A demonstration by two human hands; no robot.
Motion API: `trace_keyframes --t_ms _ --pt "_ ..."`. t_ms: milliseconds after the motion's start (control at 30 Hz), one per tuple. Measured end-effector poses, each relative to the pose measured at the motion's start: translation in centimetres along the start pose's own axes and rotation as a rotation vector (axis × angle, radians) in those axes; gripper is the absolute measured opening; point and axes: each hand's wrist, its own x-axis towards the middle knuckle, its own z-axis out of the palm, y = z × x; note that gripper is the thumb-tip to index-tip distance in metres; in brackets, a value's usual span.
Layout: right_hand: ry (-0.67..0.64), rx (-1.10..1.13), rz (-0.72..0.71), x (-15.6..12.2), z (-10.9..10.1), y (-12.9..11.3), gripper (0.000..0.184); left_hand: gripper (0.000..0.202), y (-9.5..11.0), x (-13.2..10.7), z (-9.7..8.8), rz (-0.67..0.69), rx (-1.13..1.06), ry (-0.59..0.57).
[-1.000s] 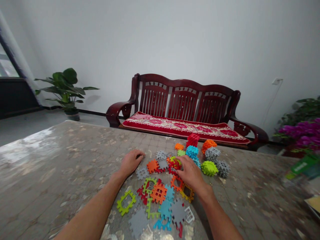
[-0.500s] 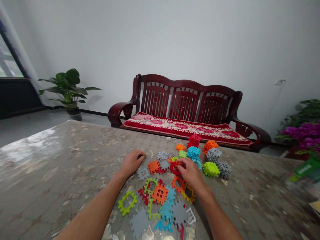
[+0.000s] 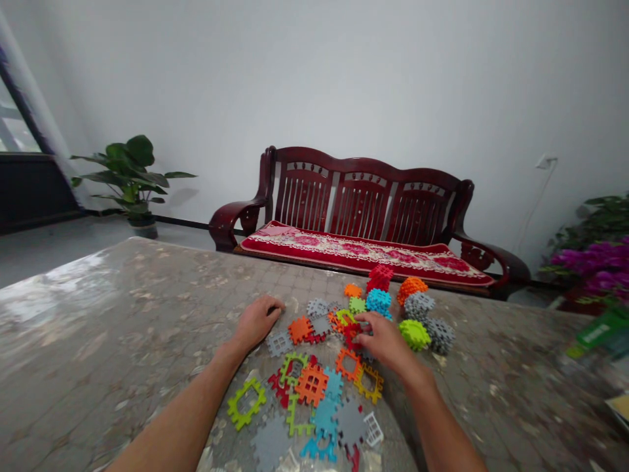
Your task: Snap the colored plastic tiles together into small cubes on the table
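Several flat toothed plastic tiles (image 3: 314,387) in orange, green, blue, grey and red lie scattered on the marbled table (image 3: 122,328). Behind them stand assembled cubes (image 3: 415,308) in red, orange, blue, grey and green. My right hand (image 3: 386,341) is over the middle of the pile, its fingers pinched on a red tile (image 3: 351,333). My left hand (image 3: 258,321) rests on the table left of the pile with its fingers curled, beside a grey tile (image 3: 280,341) and an orange tile (image 3: 299,328); nothing shows in it.
A dark red wooden bench (image 3: 363,210) with a red patterned cushion stands behind the table. A potted plant (image 3: 130,177) is at the back left, purple flowers (image 3: 597,262) at the right. A green object (image 3: 597,331) sits near the table's right edge.
My right hand has shifted slightly right and closed its fingertips on the red tile, lifting it a little off the pile. My left hand has stayed in place.
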Motion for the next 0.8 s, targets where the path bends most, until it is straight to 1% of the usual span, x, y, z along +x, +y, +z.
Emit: trace_keyframes --t_ms 133,233,333,400,600,800 --pt "-0.109 -0.055 -0.104 -0.6 -0.6 -0.4 0.057 0.023 0.0 0.0 0.0 0.007 0.006 -0.003" --pt "-0.166 -0.097 -0.095 -1.0 -0.6 -0.6 0.066 0.023 -0.1 0.0 0.0 0.012 0.000 -0.004" --pt "-0.184 -0.133 -0.079 -1.2 -0.5 -1.0 0.074 0.023 -0.3 0.0 0.2 0.024 -0.009 -0.004" --pt "-0.176 -0.132 -0.080 -1.3 -0.4 -1.1 0.074 0.023 -0.4 0.0 0.2 0.028 -0.013 0.000" --pt "-0.130 -0.058 -0.099 -0.9 -0.1 -0.6 0.067 0.024 -0.5 0.1 0.3 0.025 -0.005 -0.006" --pt "-0.098 -0.081 -0.103 -0.8 0.2 -0.4 0.063 0.023 -0.7 0.1 0.5 0.024 -0.014 0.004"
